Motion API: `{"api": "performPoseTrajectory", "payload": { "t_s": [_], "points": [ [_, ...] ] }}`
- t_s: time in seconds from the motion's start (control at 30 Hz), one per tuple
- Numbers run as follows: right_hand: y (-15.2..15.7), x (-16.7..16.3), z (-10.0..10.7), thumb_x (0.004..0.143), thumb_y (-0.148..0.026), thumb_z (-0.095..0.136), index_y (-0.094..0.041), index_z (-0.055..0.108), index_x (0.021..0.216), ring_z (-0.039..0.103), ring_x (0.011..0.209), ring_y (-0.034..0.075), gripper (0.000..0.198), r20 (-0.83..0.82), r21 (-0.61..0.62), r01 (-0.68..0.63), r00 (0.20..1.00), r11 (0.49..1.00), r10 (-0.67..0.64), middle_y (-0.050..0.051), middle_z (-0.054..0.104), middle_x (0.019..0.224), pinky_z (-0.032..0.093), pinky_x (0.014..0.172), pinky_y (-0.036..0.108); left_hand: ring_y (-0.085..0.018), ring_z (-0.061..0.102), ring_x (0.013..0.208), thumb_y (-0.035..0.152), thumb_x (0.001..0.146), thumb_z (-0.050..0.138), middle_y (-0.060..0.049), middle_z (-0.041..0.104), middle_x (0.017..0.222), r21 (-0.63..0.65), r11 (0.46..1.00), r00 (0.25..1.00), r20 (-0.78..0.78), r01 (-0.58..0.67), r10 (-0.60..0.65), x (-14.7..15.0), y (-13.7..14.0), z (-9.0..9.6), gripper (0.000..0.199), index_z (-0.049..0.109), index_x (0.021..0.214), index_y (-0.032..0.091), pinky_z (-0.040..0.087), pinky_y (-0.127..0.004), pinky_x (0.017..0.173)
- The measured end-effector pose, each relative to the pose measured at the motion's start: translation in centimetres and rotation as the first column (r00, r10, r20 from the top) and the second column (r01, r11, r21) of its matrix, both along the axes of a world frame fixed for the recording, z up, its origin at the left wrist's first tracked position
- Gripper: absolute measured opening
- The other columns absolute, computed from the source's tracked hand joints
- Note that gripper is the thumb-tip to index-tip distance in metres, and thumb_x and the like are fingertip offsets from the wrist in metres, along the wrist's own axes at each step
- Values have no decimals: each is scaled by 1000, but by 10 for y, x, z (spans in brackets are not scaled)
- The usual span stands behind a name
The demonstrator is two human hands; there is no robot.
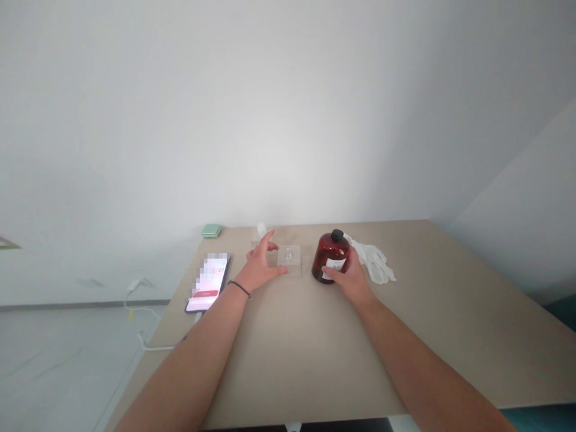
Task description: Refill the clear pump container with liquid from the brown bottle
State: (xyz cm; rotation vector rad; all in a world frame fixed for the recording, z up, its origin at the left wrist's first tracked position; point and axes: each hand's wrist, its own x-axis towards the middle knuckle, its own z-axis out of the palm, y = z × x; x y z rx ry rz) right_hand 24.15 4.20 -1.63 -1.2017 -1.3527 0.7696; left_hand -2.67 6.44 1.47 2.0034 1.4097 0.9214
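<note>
A: Item 1?
B: Red-brown btl (pixel 324 255), 1 pc., w/ blk cap (pixel 337 235) on & wht label (pixel 337 262) on front. Approx. upright, right of ctr. on beige tabletop (pixel 288 360).

A: Held?
B: Yes. R. hand (pixel 354 281) wrapped round its right side, thumb across label's lower edge, fingers partly hidden behind. Can't tell if base bears on tabletop or is just clear.

A: Item 2?
B: Clear sq. box (pixel 290 257), 1 pc., small round detail mid-top. Location: betw. the hands, left of btl, apart from it.

A: L. hand?
B: L. hand (pixel 258 265) spread wide, thumb & fingers well apart, grasping nothing. Thumb tip at box's near-left edge; contact n/c, can't tell. Dk. bracelet (pixel 240 290) on that wrist.

A: Other stock, left side?
B: Phone (pixel 210 282), 1 pc., screen lit, part pixelated. Sm. grn case (pixel 211 231), far-left corner, nr. wall (pixel 270 120). Wht cable (pixel 157 348) at left table edge, below phone.

A: Behind L. hand?
B: Sm. wht rounded item (pixel 261 228), part hidden by fingers; ID unclear.

A: Right side?
B: Wht glove-like item (pixel 378 264), crumpled, flat on tabletop, just behind & right of R. hand, its near part hidden by btl & hand.
</note>
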Motion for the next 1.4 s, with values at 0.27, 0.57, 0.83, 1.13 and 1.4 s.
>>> {"api": "performPoseTrajectory", "payload": {
  "t_s": [0.27,0.57,0.83,1.13,1.4],
  "points": [
    [-5,-5,8,64,-37,83,-23,43,136,56,122,31,84,-14,22,-26,1000,999,26,11,58,132,38,109,54,-30,57,117,34,68,80,-12,60,124,52,996,997,23,-75,74,8,-4,-9,102,19,149,25,26,-57,109],
    [-14,-9,10,65,-35,84,-26,42,135,51,128,31,83,-25,97,-82,996,992,85,12,53,138,34,113,54,-29,56,123,27,73,76,-15,58,133,13,998,995,75,-66,65,9,-12,-13,94,21,149,25,32,-53,110],
    [-21,-19,15,64,-34,84,-24,39,137,49,132,31,86,-19,92,-201,979,975,203,14,51,141,31,115,53,-29,55,126,25,77,73,-16,58,135,-16,999,989,140,-38,39,9,-13,-16,90,20,150,25,33,-53,110],
    [-29,-30,19,65,-37,85,-25,42,136,52,129,31,83,-21,108,-275,960,955,279,12,56,137,36,112,53,-29,44,136,35,86,64,-15,48,144,141,988,976,213,-63,32,10,-30,-6,73,27,148,23,26,-53,116],
    [-51,-64,19,66,-38,85,-25,39,138,52,128,32,87,6,58,-438,899,897,438,14,52,140,41,107,52,-32,47,133,46,69,81,-14,45,146,34,975,822,531,221,-205,30,-75,10,92,33,144,23,39,-46,111]
  ]
}}
